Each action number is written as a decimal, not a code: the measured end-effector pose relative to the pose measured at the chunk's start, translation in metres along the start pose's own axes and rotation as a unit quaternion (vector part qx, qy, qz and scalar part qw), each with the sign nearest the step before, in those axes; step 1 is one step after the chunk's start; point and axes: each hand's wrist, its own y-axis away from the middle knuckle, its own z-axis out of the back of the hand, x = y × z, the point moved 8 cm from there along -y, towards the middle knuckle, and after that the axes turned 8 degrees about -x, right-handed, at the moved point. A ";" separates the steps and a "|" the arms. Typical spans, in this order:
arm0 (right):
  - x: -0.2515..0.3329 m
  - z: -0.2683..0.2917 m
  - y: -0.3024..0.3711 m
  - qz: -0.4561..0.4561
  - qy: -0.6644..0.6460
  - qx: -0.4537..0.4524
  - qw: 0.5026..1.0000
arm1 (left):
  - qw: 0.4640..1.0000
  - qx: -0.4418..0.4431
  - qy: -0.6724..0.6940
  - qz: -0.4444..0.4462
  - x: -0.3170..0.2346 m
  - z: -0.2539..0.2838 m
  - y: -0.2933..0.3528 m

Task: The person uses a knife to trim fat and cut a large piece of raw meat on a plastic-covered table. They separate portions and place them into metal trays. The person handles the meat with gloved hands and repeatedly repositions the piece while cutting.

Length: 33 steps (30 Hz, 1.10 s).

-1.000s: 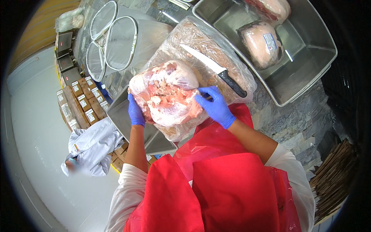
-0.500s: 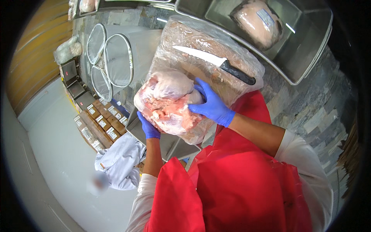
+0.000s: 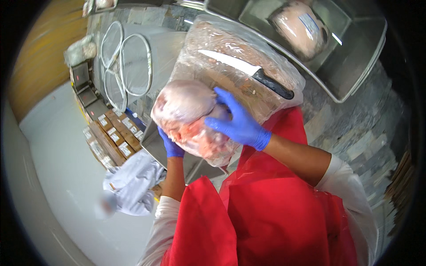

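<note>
A large piece of raw meat (image 3: 191, 111), with pale fat and pink-red flesh, is held at the near left edge of a plastic-wrapped work surface (image 3: 275, 64). My left hand (image 3: 171, 145), in a blue glove, supports it from the lower left side, its fingertips hidden behind the meat. My blue-gloved right hand (image 3: 242, 126) grips it from the right, thumb and fingers apart against its surface. Beyond my right hand, a knife (image 3: 270, 83) with a black handle and a broad white-looking blade lies on the plastic.
At the far right, a deep metal tub (image 3: 350, 62) holds a large pale labelled piece (image 3: 301, 26). White-rimmed ring frames (image 3: 136, 64) with clear bags stand to the left. Stacked cardboard boxes (image 3: 113, 137) and a person in a light coat (image 3: 133, 181) are farther left.
The meat has turned in my hands, with more of its smooth pale side showing and less of the red flesh. My right hand has shifted slightly left with it. The knife stays put.
</note>
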 end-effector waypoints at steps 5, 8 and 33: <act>0.002 0.003 -0.048 -0.084 0.007 0.095 0.992 | 0.920 0.084 0.244 0.295 -0.038 -0.038 0.019; -0.009 0.010 -0.059 -0.220 -0.002 0.063 0.973 | 0.915 0.122 0.288 0.253 -0.042 -0.059 0.002; -0.207 -0.346 0.000 -0.184 0.423 0.485 0.743 | 0.637 -0.353 0.643 0.239 0.292 0.163 0.191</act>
